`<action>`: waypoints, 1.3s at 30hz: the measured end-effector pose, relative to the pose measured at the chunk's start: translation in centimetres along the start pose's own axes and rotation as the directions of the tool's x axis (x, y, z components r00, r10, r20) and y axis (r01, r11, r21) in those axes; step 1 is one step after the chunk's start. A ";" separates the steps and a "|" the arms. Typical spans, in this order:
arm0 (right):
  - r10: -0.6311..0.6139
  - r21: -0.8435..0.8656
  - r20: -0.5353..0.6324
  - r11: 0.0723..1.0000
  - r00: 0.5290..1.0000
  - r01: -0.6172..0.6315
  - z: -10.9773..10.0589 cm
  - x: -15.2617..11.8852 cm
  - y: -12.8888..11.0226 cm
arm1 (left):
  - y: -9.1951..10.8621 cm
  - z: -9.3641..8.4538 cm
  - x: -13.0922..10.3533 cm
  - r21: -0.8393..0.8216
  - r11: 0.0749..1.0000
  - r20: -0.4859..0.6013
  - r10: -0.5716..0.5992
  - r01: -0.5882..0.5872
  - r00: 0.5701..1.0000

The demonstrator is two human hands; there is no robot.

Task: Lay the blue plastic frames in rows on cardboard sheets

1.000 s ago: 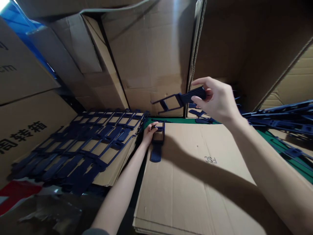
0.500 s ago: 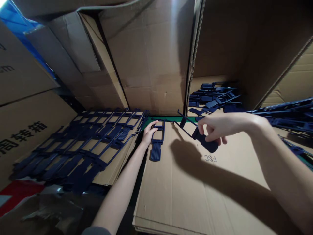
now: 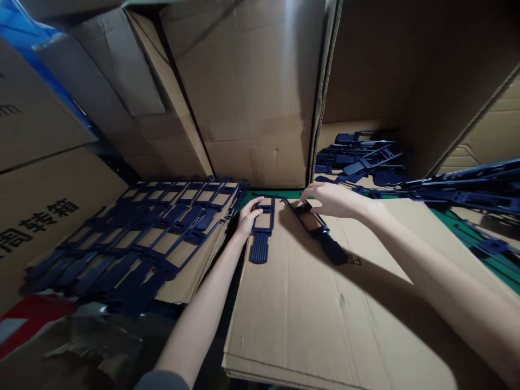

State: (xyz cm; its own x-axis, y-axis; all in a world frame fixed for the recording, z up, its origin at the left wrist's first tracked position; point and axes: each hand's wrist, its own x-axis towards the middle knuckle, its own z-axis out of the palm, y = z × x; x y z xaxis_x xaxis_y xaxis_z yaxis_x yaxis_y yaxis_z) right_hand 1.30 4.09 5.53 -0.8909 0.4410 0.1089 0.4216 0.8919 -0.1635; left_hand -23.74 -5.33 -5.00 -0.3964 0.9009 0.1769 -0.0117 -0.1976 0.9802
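Observation:
A dark blue plastic frame with a ribbed paddle end (image 3: 260, 247) lies flat near the left edge of a cardboard stack (image 3: 280, 319). The fingers of my left hand (image 3: 246, 219) are closed round its upper left side. To the right, a second dark blue plastic frame (image 3: 333, 250) sits slanted on the same cardboard, its paddle end toward the lower right. My right hand (image 3: 341, 200) grips this one by its upper part, thumb on the near side; the hand covers some of the frame.
Rows of similar blue frames (image 3: 122, 244) overlap on another cardboard stack at left. More lie heaped in an open carton (image 3: 365, 160) at the back right and in a pile (image 3: 479, 187) at far right. Tall cardboard boxes (image 3: 252, 97) stand behind.
My right hand has moved left, from the paddle end to the upper part of its frame. That frame has come down onto the cardboard. My left hand stays put.

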 end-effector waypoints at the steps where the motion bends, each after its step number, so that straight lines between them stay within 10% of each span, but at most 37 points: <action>1: -0.033 -0.044 -0.022 0.999 0.999 0.032 0.9 0.4 0.3 | 0.0 0.0 0.0 -0.004 1.000 0.004 -0.001 0.001 1.000; 7: -0.269 -0.127 -0.141 0.959 0.953 0.252 2.6 0.8 -0.4 | -0.1 0.0 0.1 -0.005 1.000 0.011 0.004 -0.004 1.000; 16: -0.546 0.056 -0.075 0.833 0.835 0.550 1.3 -1.7 -10.3 | 0.6 0.4 -0.3 0.049 0.999 -0.008 0.018 -0.018 1.000; 39: -0.357 0.027 -0.025 0.933 0.934 0.358 5.2 -2.9 -13.9 | 0.2 0.7 -0.2 0.125 0.990 -0.014 0.073 -0.071 0.997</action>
State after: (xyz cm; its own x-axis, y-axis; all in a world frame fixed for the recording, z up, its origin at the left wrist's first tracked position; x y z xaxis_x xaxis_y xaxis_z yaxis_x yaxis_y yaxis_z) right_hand -2.90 -10.12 2.40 -0.9781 0.0957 0.1846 0.0702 0.9876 -0.1401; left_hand -23.07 -5.26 -4.78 -0.4092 0.8784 0.2468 0.1312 -0.2111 0.9686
